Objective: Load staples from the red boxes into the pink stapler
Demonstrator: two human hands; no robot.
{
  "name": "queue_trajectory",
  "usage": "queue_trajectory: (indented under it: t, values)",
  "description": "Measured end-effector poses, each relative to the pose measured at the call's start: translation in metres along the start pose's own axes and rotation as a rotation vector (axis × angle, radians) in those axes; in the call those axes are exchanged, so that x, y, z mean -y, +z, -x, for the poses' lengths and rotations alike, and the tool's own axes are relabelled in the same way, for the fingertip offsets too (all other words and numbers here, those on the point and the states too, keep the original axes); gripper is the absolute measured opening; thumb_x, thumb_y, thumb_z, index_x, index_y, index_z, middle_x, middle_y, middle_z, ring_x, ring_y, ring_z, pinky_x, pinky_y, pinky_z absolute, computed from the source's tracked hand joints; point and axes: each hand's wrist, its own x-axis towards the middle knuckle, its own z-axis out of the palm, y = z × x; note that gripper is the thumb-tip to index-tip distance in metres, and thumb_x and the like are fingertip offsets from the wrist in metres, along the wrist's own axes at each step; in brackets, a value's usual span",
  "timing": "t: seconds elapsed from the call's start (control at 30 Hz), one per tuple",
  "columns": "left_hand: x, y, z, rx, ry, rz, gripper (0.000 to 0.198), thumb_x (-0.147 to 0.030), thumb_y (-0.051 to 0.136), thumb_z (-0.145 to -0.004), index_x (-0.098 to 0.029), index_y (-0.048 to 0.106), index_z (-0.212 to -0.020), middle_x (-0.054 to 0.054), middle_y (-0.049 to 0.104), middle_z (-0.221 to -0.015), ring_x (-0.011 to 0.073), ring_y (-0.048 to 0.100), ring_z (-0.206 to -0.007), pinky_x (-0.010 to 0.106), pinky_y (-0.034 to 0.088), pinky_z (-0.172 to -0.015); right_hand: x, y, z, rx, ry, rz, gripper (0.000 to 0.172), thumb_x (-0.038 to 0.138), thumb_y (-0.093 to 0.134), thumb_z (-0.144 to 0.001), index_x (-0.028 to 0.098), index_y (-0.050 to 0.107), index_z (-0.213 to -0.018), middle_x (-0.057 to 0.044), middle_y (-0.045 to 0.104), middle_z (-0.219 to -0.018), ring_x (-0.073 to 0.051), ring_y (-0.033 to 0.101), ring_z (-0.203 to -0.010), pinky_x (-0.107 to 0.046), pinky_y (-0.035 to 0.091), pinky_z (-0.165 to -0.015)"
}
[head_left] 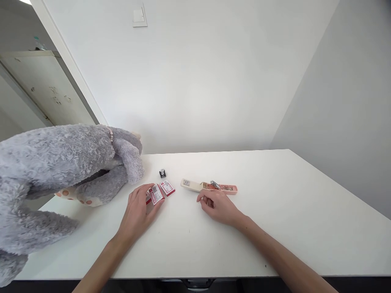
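Slim cream-and-pink plastic case [193, 185], shiny metal bits [215, 184] on it, right hand [220, 206] at its 5 o'clock, loosely curled, hold unclear, flat-faced red-white box [157, 194] at 9, left hand [138, 206] around it, clamping unclear, smooth white table [284, 199] beneath, shaggy grey plush [61, 158] farther toward 9

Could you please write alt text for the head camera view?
A person's left hand curls around small red-and-white boxes on a white table, while the right hand is beside an open cream-and-pink case holding metal pieces. A grey plush toy is at left.
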Motion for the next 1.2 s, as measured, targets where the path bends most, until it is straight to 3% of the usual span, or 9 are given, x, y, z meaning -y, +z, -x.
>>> queue_trajectory:
  t: [0.2,0.37,0.53,0.73,0.97,1.2]
  values:
    - [-0.003,-0.001,0.005,-0.104,-0.079,0.161,0.046,-0.045,0.042,-0.104,-0.022,0.038,-0.143,0.015,0.05,-0.144,0.0286,0.054,-0.125,0.047,0.056,-0.098,-0.001,0.0,0.0,0.007,0.006,-0.009,0.018,0.01,0.054,-0.089,0.024,0.066,-0.092,0.006,0.057,-0.063,-0.012,0.052,-0.057,-0.026,0.034,-0.056]
    - [-0.008,-0.001,0.004,-0.082,-0.07,0.133,0.058,-0.051,0.061,-0.095,-0.025,0.039,-0.141,0.014,0.052,-0.143,0.0316,0.057,-0.123,0.044,0.06,-0.087,0.001,-0.001,0.001,0.005,0.003,-0.019,0.019,0.01,0.053,-0.089,0.024,0.065,-0.093,0.006,0.057,-0.063,-0.012,0.052,-0.058,-0.026,0.035,-0.057]
    - [-0.006,0.0,0.004,-0.075,0.072,0.087,0.058,-0.049,0.065,-0.093,-0.026,0.041,-0.141,0.012,0.055,-0.143,0.0325,0.057,-0.129,0.052,0.053,-0.105,0.002,-0.001,0.0,0.009,0.012,-0.016,0.019,0.011,0.052,-0.089,0.024,0.066,-0.092,0.005,0.057,-0.063,-0.013,0.051,-0.058,-0.026,0.034,-0.056]
    - [-0.004,0.001,0.006,0.0,0.046,0.162,0.051,-0.045,0.052,-0.101,-0.026,0.034,-0.145,0.012,0.054,-0.144,0.0265,0.063,-0.124,0.049,0.056,-0.103,0.003,-0.002,0.001,0.013,0.022,-0.013,0.019,0.011,0.052,-0.089,0.024,0.066,-0.093,0.006,0.056,-0.063,-0.012,0.051,-0.058,-0.026,0.034,-0.057]
    - [-0.012,-0.002,0.002,-0.061,0.088,0.1,0.054,-0.047,0.064,-0.094,-0.027,0.042,-0.139,0.011,0.057,-0.143,0.0304,0.06,-0.127,0.049,0.054,-0.104,0.003,-0.001,0.001,0.014,0.028,-0.007,0.018,0.012,0.052,-0.09,0.024,0.066,-0.093,0.005,0.056,-0.063,-0.012,0.052,-0.058,-0.026,0.034,-0.057]
    - [-0.008,-0.005,0.005,-0.137,0.203,0.238,0.034,-0.035,0.048,-0.103,-0.029,0.031,-0.131,0.016,0.051,-0.143,0.0277,0.054,-0.136,0.052,0.051,-0.105,0.003,-0.001,0.001,0.013,0.031,-0.006,0.018,0.013,0.052,-0.09,0.024,0.066,-0.092,0.005,0.056,-0.063,-0.013,0.052,-0.058,-0.026,0.035,-0.056]
